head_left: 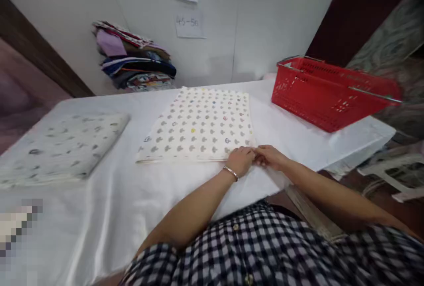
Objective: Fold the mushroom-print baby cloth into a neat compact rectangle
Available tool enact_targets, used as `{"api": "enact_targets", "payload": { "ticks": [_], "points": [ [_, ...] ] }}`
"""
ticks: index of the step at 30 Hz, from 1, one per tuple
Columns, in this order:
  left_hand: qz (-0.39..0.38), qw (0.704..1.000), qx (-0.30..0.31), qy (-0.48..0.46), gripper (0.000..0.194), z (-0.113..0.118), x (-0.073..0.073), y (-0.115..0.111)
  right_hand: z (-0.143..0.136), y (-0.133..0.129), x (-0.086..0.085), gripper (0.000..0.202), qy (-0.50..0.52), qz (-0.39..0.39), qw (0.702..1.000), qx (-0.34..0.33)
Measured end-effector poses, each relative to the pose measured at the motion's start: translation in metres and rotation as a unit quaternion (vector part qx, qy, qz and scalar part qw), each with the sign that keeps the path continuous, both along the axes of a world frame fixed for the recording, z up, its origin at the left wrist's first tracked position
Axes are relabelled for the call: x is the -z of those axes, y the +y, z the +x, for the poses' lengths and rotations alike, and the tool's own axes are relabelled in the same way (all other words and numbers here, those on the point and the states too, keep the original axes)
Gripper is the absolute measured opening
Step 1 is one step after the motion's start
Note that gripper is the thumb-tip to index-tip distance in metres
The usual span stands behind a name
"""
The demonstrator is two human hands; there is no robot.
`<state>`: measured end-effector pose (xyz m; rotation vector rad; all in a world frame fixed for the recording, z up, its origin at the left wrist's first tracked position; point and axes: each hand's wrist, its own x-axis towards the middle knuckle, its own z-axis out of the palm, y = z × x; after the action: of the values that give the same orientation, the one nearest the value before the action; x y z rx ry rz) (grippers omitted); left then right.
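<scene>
A cream cloth (205,122) with small grey, yellow, red and blue motifs lies folded flat on the white-covered table (132,206). At its near right corner, my left hand (241,160), with a silver bracelet at the wrist, has its fingers closed on the cloth edge. My right hand (269,157) meets it at the same corner, its fingers pinched together; whatever is between them is too small to make out.
A second folded white cloth (62,149) lies at the left. A red basket (331,94) stands at the back right. Stacked folded fabrics (139,63) sit behind the table against the wall. A white plastic stool (394,171) is at the right.
</scene>
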<state>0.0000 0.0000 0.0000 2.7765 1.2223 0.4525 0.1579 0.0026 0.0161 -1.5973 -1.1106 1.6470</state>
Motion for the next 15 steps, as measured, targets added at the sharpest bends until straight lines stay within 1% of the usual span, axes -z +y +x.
{"api": "enact_targets", "payload": {
  "ticks": [5, 7, 10, 13, 15],
  "points": [
    [0.010, 1.000, 0.010, -0.003, 0.024, -0.011, -0.001, -0.006, 0.003, 0.001, 0.002, 0.013, -0.002, -0.019, 1.000, 0.001],
    [0.018, 1.000, 0.005, 0.001, 0.025, -0.018, 0.001, -0.008, 0.002, 0.001, 0.002, 0.012, -0.014, -0.019, 1.000, 0.004],
    [0.034, 0.999, -0.010, 0.008, 0.021, -0.029, 0.005, -0.009, 0.002, 0.000, 0.003, 0.013, -0.043, -0.015, 0.999, 0.002],
    [0.041, 0.999, -0.007, 0.016, 0.016, -0.044, 0.008, -0.009, 0.005, 0.001, 0.004, 0.015, -0.071, -0.016, 0.997, -0.020],
    [0.036, 0.999, -0.004, 0.017, 0.018, -0.060, 0.009, -0.009, 0.008, 0.001, 0.005, 0.016, -0.093, -0.013, 0.995, -0.041]
  ]
}}
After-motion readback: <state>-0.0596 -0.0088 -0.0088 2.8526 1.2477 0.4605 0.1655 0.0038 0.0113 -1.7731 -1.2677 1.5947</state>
